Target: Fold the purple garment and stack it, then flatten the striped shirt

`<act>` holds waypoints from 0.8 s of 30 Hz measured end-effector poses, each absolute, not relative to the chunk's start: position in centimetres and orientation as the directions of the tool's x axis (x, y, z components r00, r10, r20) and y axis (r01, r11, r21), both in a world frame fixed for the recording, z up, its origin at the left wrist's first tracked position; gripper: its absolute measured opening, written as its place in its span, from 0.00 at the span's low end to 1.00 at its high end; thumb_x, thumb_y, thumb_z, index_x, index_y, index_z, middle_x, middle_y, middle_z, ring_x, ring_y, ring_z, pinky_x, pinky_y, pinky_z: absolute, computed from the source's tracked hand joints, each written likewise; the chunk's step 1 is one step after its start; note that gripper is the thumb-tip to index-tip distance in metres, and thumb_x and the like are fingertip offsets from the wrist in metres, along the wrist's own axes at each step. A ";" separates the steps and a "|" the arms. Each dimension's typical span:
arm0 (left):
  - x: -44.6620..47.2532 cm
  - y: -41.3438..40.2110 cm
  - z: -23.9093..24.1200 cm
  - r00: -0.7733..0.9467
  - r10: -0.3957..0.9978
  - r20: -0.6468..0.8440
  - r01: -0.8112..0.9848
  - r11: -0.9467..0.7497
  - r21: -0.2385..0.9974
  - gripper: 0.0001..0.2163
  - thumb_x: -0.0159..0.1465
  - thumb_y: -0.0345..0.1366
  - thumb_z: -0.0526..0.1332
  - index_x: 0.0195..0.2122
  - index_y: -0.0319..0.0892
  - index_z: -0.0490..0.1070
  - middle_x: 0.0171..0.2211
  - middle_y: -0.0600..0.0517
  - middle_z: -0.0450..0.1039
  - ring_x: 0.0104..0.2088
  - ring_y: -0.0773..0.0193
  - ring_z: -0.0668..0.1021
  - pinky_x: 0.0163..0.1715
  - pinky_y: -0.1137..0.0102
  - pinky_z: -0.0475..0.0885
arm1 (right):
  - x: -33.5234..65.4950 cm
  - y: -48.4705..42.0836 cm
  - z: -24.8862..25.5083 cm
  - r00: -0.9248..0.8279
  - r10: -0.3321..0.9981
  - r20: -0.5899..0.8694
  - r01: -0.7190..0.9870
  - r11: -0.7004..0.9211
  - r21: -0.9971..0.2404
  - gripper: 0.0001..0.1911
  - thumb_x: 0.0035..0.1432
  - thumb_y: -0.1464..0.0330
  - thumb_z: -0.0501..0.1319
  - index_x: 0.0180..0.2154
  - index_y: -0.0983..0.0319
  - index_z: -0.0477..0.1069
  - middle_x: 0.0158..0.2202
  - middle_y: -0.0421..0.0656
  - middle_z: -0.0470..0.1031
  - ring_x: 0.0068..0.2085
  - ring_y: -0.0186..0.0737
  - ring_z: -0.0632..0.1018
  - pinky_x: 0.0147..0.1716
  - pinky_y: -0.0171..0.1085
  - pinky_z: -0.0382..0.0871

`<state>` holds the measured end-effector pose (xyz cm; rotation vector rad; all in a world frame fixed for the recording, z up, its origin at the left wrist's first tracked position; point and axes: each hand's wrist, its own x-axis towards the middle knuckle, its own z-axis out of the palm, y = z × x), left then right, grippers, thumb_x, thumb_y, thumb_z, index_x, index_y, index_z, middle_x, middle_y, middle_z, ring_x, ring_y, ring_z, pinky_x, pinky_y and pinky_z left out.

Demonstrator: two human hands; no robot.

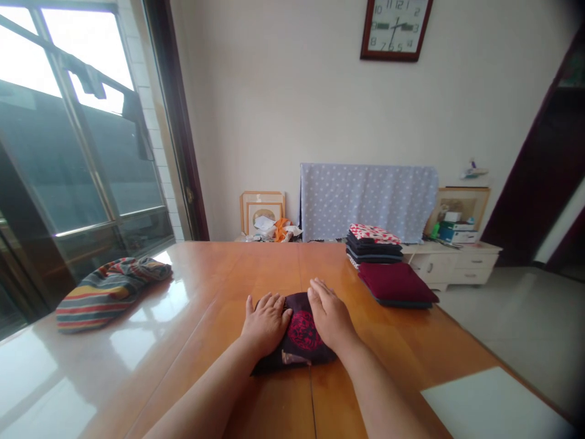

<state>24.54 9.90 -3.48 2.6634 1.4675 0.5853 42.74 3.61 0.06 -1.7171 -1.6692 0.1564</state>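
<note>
A folded dark cloth bundle [299, 344] with a round red pattern lies on the wooden table [219, 286], near its near edge. My left hand [265, 323] rests flat on the bundle's left side, fingers spread. My right hand [329, 316] lies flat against its right side, with the fingers pointing away from me. Neither hand grips the cloth. The hands hide part of the bundle's top.
To the left lies a striped cloth bundle [109, 294]. At the far right of the table are a stack of folded cloths [372, 245] and a folded maroon cloth [395, 284]. A white board [493, 405] lies at the near right corner.
</note>
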 end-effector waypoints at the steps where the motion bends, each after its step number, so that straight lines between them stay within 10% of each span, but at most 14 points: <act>1: 24.5 9.9 -3.5 0.481 0.822 0.305 0.804 -0.552 0.220 0.25 0.71 0.53 0.45 0.63 0.51 0.65 0.65 0.45 0.65 0.68 0.47 0.60 0.65 0.37 0.32 | 42.4 3.6 0.1 0.120 0.910 0.396 0.818 0.136 -0.559 0.35 0.70 0.53 0.36 0.66 0.63 0.61 0.68 0.47 0.60 0.70 0.44 0.58 0.69 0.44 0.47; 14: 24.1 10.1 -3.6 0.479 0.835 0.270 0.783 -0.546 0.299 0.26 0.70 0.52 0.46 0.66 0.52 0.60 0.69 0.46 0.57 0.71 0.50 0.54 0.64 0.37 0.32 | 41.2 3.8 -2.6 -0.033 0.999 0.017 0.866 0.037 -0.498 0.42 0.68 0.45 0.38 0.72 0.65 0.41 0.74 0.48 0.35 0.73 0.48 0.40 0.70 0.48 0.34; 24: 17.0 7.4 -3.3 0.252 0.912 0.325 0.592 -0.411 0.694 0.21 0.65 0.47 0.55 0.54 0.42 0.72 0.54 0.43 0.73 0.56 0.53 0.75 0.57 0.59 0.68 | 41.5 4.3 -3.5 -0.019 1.000 0.014 0.863 0.023 -0.504 0.41 0.68 0.46 0.40 0.72 0.64 0.41 0.74 0.47 0.36 0.73 0.46 0.40 0.69 0.46 0.33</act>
